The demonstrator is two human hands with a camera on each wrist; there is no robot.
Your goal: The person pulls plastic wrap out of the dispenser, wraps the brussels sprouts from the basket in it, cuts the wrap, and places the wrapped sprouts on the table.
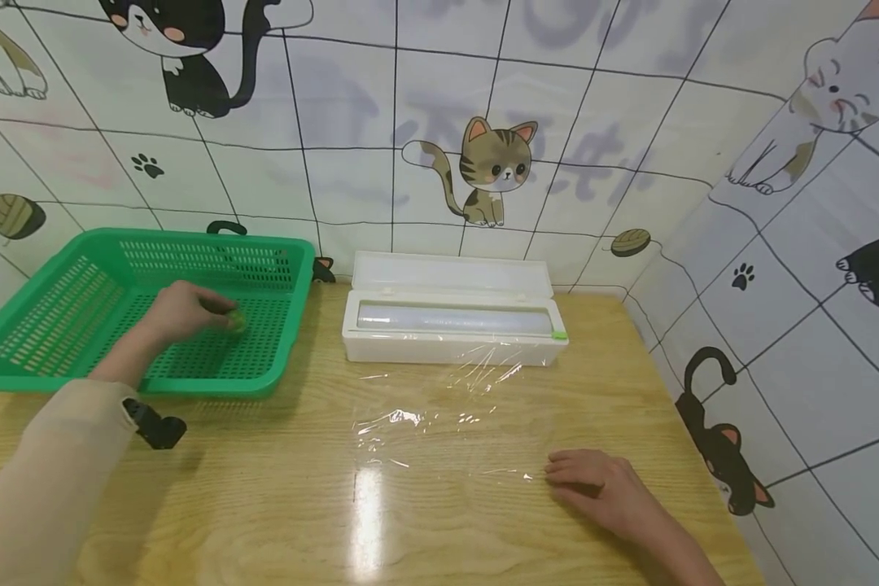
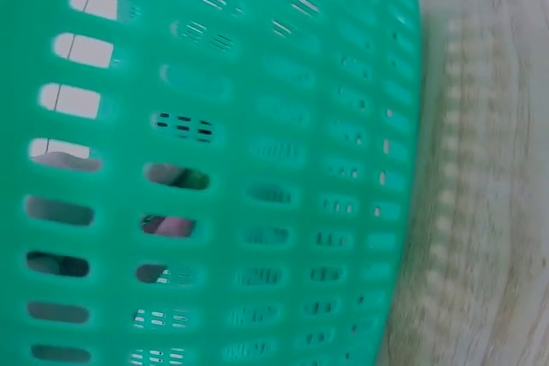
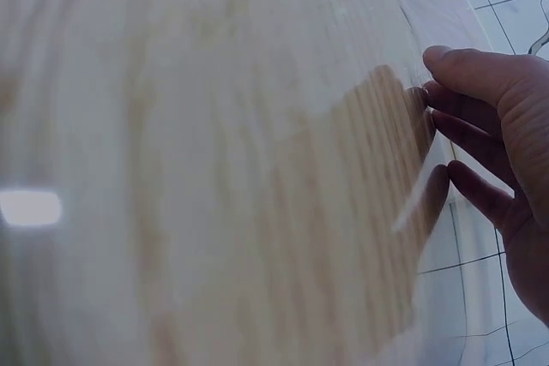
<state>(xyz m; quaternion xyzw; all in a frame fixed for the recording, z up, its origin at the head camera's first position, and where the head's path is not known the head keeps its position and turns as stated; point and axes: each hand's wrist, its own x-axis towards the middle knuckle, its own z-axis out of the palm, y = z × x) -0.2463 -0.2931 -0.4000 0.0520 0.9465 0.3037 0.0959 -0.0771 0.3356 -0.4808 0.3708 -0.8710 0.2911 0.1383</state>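
- The left hand (image 1: 181, 312) reaches down into the basket, thumb and fingertips pinched together on a small yellow-green item (image 1: 237, 322); from here I can't tell what it is.
- That item sits at the fingertips, inside the basket toward its right side, above the slotted floor.
- Around both is the green plastic basket (image 1: 212, 386), its sides and bottom pierced with slots; seen close from the left wrist, its wall hides most of the hand.
- The left arm wears a beige sleeve (image 1: 66, 464), with a black wrist camera (image 1: 158, 428) at the cuff.
- Over on the right, the right hand (image 1: 604, 490) rests at the table, fingers loosely bent and thumb apart, fingertips by the film's near right corner; I can't tell whether they touch the film.
- Clear cling film (image 1: 447, 419) lies spread across the tabletop, running out from the dispenser.
- The white dispenser (image 1: 454, 350) stands with its lid (image 1: 450, 275) raised, a film roll (image 1: 454, 317) inside and a green slider (image 1: 559, 335) at its right end.
- Beneath everything is the wood-grain table (image 1: 278, 521); behind, a tile-patterned wall (image 1: 352, 187) with cartoon cats.
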